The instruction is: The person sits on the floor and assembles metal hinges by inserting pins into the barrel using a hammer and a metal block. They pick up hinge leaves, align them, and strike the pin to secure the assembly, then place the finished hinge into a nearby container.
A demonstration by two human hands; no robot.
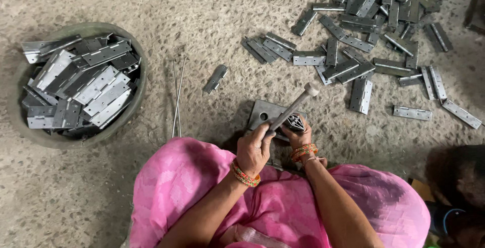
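Concrete floor: left hand grips hammer; right hand pinches hinge underneath.

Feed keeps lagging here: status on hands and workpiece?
Left hand gripping grey metal hammer. Right hand pinning small grey metal hinge on flat steel block. Loose hinges beyond, none obstructing.

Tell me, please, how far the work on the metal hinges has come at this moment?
Done, it seems: a round basin on the person's left is heaped with hinges. In hand: the left hand grips a hammer over a hinge that the right hand steadies on a metal block. Left: a large scattered pile of hinges lies on the floor ahead. I cannot tell which pile is finished.
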